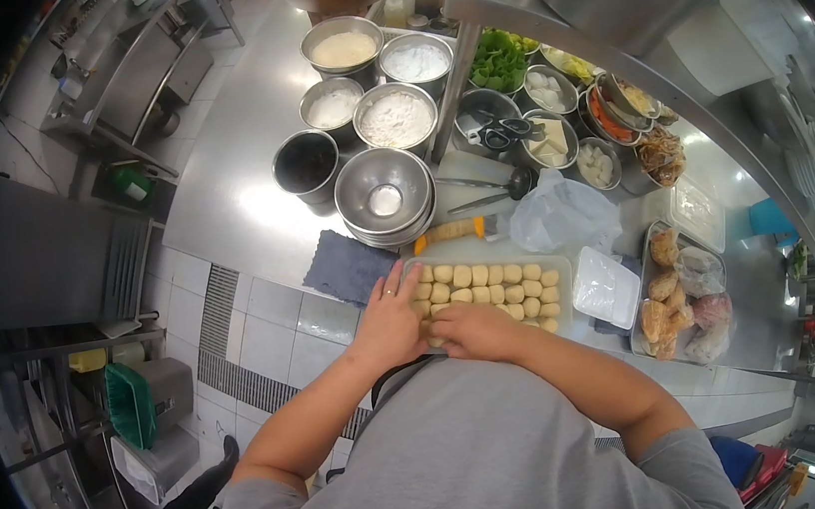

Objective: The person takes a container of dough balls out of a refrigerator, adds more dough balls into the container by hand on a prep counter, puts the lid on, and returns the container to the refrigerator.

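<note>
A shallow plastic tray (562, 272) in front of my body holds rows of small, pale, rounded dough pieces (480, 274). My left hand (388, 319) lies at the tray's left edge, fingers stretched out and apart, a ring on one of them. Over the near left corner of the tray, my right hand (476, 329) is closed with its fingertips down among the dough pieces. Whatever those fingers hold is hidden beneath them. Beyond the tray lies a brush or scraper with a yellow-orange handle (447, 234). A folded dark cloth (348, 264) is left of the tray.
Stacked steel bowls (385, 192) and a bowl of white powder (396, 117) stand beyond the tray. A plastic bag (564, 215), a clear-lidded container (604, 287) and a tray of wrapped food (679, 299) are to the right. A steel shelf (592, 22) overhangs the back right.
</note>
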Available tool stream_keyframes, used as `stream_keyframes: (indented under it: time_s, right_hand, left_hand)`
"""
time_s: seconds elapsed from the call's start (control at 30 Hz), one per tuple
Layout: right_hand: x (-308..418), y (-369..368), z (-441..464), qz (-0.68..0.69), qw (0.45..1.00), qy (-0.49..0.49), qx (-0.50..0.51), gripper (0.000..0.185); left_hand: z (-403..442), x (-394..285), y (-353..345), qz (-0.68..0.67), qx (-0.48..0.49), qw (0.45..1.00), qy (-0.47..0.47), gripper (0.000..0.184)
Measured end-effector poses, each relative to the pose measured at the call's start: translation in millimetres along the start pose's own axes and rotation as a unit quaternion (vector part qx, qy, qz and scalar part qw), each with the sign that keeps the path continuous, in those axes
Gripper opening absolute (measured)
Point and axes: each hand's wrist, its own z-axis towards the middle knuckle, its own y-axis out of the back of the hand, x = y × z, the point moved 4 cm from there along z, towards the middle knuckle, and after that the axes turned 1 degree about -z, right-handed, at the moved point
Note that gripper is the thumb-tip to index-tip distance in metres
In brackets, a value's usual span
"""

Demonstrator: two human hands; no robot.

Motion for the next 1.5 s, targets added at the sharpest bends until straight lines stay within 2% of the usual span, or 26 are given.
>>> stream_keyframes:
  time_s: [0.07,0.17,0.3,0.47,0.6,0.67,0.8,0.87,0.9,0.97,1.0,1.07,1.13,1.17,1.2,1.23,1.27,1.3,1.37,1.4,1.47,1.5]
  right_hand:
    - [6.8,0.8,6.1,-0.075,0.995,-0.001,0.065,0.025]
    - [10.7,-4.5,15.1,-0.138,0.985,-0.016,0.103,0.022]
    - [8.9,-12.3,18.9,-0.156,0.984,0.002,0.091,0.019]
    - [18.4,-22.5,31.6,-0.244,0.950,-0.076,0.176,0.018]
    - [2.2,-29.5,31.2,-0.216,0.956,-0.109,0.165,0.018]
    - [-9.5,-31.1,21.5,-0.178,0.983,-0.028,0.029,0.016]
    - [3.5,3.0,11.1,-0.108,0.994,-0.004,0.010,0.022]
    - [-2.0,30.7,-12.2,-0.069,0.986,-0.111,-0.100,0.029]
    - [-12.2,40.8,-30.7,-0.084,0.970,-0.157,-0.167,0.027]
    - [-37.9,54.6,-82.3,-0.067,0.915,-0.271,-0.293,0.023]
    - [-52.0,55.7,-115.5,-0.034,0.873,-0.338,-0.349,0.021]
    - [-86.0,49.3,-182.4,-0.083,0.830,-0.351,-0.425,0.022]
    - [-102.1,39.4,-235.9,0.000,0.725,-0.468,-0.504,0.029]
    - [-107.2,37.8,-251.1,-0.002,0.722,-0.470,-0.508,0.029]
    - [-106.3,39.0,-262.7,-0.119,0.727,-0.457,-0.499,0.041]
    - [-98.6,42.5,-263.9,-0.233,0.722,-0.439,-0.482,0.055]
    - [-99.4,40.0,-265.6,-0.225,0.755,-0.466,-0.403,0.068]
    - [-105.6,37.4,-269.4,-0.224,0.752,-0.468,-0.407,0.068]
    - [-124.2,25.8,-273.8,-0.295,0.777,-0.418,-0.367,0.068]
    - [-123.7,27.3,-272.1,-0.293,0.777,-0.418,-0.369,0.068]
    - [-119.0,34.0,-273.1,-0.359,0.677,-0.458,-0.451,0.052]
    - [-120.4,27.9,-271.6,-0.356,0.677,-0.458,-0.453,0.052]
  left_hand:
    - [0.1,1.2,1.5,-0.008,0.008,1.000,-0.004,0.037]
    - [-4.2,1.5,5.0,0.009,0.019,1.000,0.003,0.035]
    - [-4.8,1.8,-7.0,0.022,-0.006,1.000,0.017,0.033]
    - [-4.4,-1.9,-8.5,0.003,-0.024,1.000,0.017,0.028]
    - [-0.5,3.5,-6.0,-0.077,0.001,0.997,0.018,0.034]
    - [-3.7,6.4,-11.7,-0.134,-0.016,0.991,0.009,0.045]
    - [-13.6,5.9,-1.8,-0.191,-0.053,0.980,-0.018,0.055]
    - [-25.2,13.3,7.5,-0.247,-0.231,0.936,0.102,0.050]
    - [-26.1,14.9,0.6,-0.253,-0.230,0.935,0.096,0.050]
    - [-27.5,37.8,-37.4,-0.407,-0.136,0.863,0.267,0.051]
    - [-27.6,43.5,-52.8,-0.410,-0.134,0.863,0.263,0.051]
    - [-28.5,50.8,-84.4,-0.469,-0.084,0.833,0.281,0.047]
    - [-28.2,43.7,-83.9,-0.476,-0.087,0.833,0.269,0.044]
    - [-27.9,40.4,-83.9,-0.482,-0.092,0.831,0.263,0.040]
    - [-29.5,42.2,-93.6,-0.482,-0.090,0.832,0.259,0.040]
    - [-30.5,48.1,-106.9,-0.532,-0.089,0.796,0.273,0.040]
    - [-29.9,54.7,-119.6,-0.579,-0.088,0.758,0.286,0.039]
    - [-25.9,53.5,-113.6,-0.577,-0.085,0.761,0.282,0.039]
    - [-27.9,50.3,-105.5,-0.705,-0.089,0.583,0.394,0.037]
    - [-28.5,50.0,-104.9,-0.703,-0.090,0.585,0.394,0.037]
    - [-30.8,49.2,-101.9,-0.619,-0.052,0.698,0.356,0.032]
    - [-32.2,49.6,-102.4,-0.616,-0.053,0.700,0.357,0.032]
